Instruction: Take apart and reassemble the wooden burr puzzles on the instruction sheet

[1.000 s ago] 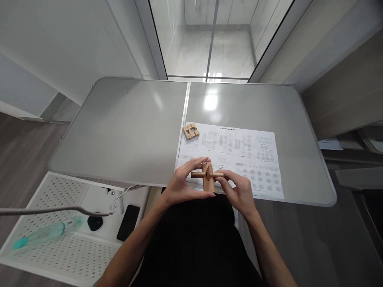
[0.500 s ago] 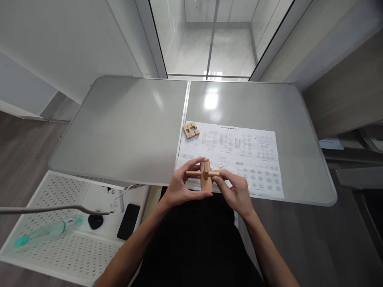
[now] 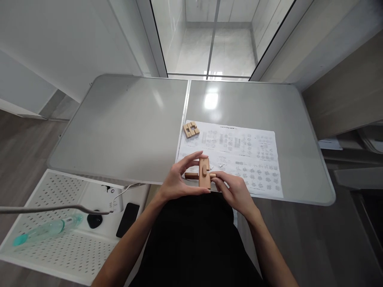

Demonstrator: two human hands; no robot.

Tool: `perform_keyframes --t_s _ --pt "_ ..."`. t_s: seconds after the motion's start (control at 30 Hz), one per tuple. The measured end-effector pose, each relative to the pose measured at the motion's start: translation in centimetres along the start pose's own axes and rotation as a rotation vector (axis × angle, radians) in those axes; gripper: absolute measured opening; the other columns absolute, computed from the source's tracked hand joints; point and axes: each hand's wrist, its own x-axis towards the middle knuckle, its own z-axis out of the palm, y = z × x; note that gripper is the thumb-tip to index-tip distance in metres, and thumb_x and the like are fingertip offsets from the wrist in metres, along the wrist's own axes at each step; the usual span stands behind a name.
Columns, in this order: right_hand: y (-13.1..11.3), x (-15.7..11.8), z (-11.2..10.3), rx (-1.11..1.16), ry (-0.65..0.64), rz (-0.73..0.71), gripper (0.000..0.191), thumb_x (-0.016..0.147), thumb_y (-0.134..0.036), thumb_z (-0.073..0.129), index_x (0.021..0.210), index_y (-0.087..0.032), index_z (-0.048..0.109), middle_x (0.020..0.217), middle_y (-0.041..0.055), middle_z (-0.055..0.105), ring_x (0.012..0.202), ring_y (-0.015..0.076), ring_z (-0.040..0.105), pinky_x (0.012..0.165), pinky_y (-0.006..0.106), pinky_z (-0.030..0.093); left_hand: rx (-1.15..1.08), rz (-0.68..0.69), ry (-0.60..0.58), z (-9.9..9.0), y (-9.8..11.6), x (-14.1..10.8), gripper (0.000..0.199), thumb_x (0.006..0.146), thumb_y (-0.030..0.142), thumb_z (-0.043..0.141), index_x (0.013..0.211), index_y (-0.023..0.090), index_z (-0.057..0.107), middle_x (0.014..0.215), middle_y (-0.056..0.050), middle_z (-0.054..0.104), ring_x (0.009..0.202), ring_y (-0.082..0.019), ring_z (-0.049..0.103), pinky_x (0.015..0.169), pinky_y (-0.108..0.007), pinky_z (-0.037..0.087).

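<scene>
Block (image 3: 204,182) was at the near edge of the sheet (image 3: 227,152); your left hand (image 3: 175,181) clasped its ends, your right hand (image 3: 235,188) pinched its peg (image 3: 212,175).

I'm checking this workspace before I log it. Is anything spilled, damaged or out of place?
No, nothing stands out: I see no spill or break. The left hand and right hand hold the wooden assembly; the notched wooden blocks sit at the far left corner of the printed sheet on the table.
</scene>
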Motion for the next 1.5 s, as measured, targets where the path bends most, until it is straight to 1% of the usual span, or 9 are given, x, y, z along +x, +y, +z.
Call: perform_keyframes --t_s 0.2,0.5,0.63,0.73,0.9,0.97,1.03,1.27,1.5 --pt "0.2 0.1 0.8 0.067 0.118 0.046 0.028 0.108 -0.033 0.045 0.11 -0.021 0.07 0.067 -0.0015 0.058 0.059 0.015 0.055 0.061 0.026 0.043 0.0 0.046 -0.013 -0.1 1.3 1.5 0.096 0.066 0.025 0.095 0.15 0.035 0.05 0.142 -0.01 0.061 0.125 -0.031 0.064 0.085 -0.034 0.067" --pt "0.9 0.8 -0.2 0.071 0.182 0.067 0.027 0.108 -0.034 0.046 0.108 -0.021 0.069 0.067 -0.0024 0.058 0.061 0.0148 0.055 0.064 0.026 0.044 0.003 0.083 -0.028 0.5 1.8 3.6 0.096 0.068 0.027 0.094 0.153 0.032 0.048 0.143 -0.012 0.06 0.12 -0.03 0.066 0.082 -0.035 0.068" --pt "1.0 0.8 -0.6 0.027 0.156 0.057 0.026 0.108 -0.033 0.047 0.11 -0.022 0.07 0.068 -0.0023 0.06 0.06 0.0143 0.055 0.063 0.026 0.044 0.0 0.154 -0.029 0.0 1.9 4.3 0.094 0.068 0.026 0.094 0.151 0.03 0.05 0.142 -0.01 0.062 0.126 -0.031 0.064 0.108 -0.048 0.058" --pt "1.3 0.7 -0.4 0.038 0.136 0.088 0.027 0.108 -0.035 0.046 0.109 -0.022 0.07 0.074 -0.0002 0.066 0.061 0.0149 0.057 0.065 0.026 0.046 0.0 0.196 0.045 -1.1 1.6 4.6 0.088 0.07 0.028 0.094 0.148 0.029 0.053 0.142 -0.01 0.062 0.131 -0.032 0.061 0.12 -0.054 0.045" --pt "2.5 0.2 0.2 0.12 0.184 0.181 0.03 0.107 -0.038 0.046 0.104 -0.022 0.071 0.084 0.0023 0.072 0.061 0.0151 0.057 0.065 0.027 0.047 0.252 0.119 0.345 -3.2 -1.4 4.5 0.08 0.074 0.036 0.091 0.144 0.026 0.053 0.146 -0.01 0.059 0.131 -0.031 0.062 0.118 -0.051 0.048" --pt "3.2 0.2 0.5 0.158 0.212 0.219 0.032 0.107 -0.04 0.046 0.1 -0.021 0.071 0.079 0.0017 0.07 0.06 0.0148 0.055 0.064 0.027 0.046 0.352 0.071 0.436 -3.9 -3.3 4.4 0.083 0.074 0.04 0.091 0.145 0.024 0.05 0.146 -0.012 0.059 0.127 -0.031 0.065 0.11 -0.049 0.054" --pt "4.0 0.2 0.9 0.189 0.236 0.253 0.034 0.107 -0.042 0.046 0.098 -0.02 0.071 0.073 0.0005 0.066 0.059 0.0149 0.054 0.063 0.027 0.045 0.444 0.045 0.498 -4.4 -5.0 4.6 0.085 0.074 0.043 0.09 0.145 0.022 0.049 0.145 -0.013 0.059 0.126 -0.031 0.065 0.11 -0.05 0.054" --pt "5.7 0.1 2.3 0.146 0.255 0.269 0.036 0.107 -0.042 0.045 0.098 -0.019 0.071 0.064 -0.0024 0.058 0.055 0.0144 0.053 0.061 0.027 0.043 0.658 0.049 0.474 -5.7 -8.8 5.9 0.087 0.074 0.04 0.09 0.146 0.02 0.047 0.142 -0.013 0.061 0.131 -0.028 0.059 0.116 -0.046 0.046" --pt "6.0 0.2 2.4 0.141 0.247 0.253 0.035 0.107 -0.042 0.045 0.096 -0.02 0.07 0.065 -0.0017 0.061 0.056 0.0149 0.055 0.062 0.027 0.045 0.76 0.029 0.464 -6.6 -10.5 6.8 0.084 0.075 0.039 0.089 0.146 0.023 0.047 0.142 -0.011 0.06 0.132 -0.03 0.053 0.115 -0.047 0.043"
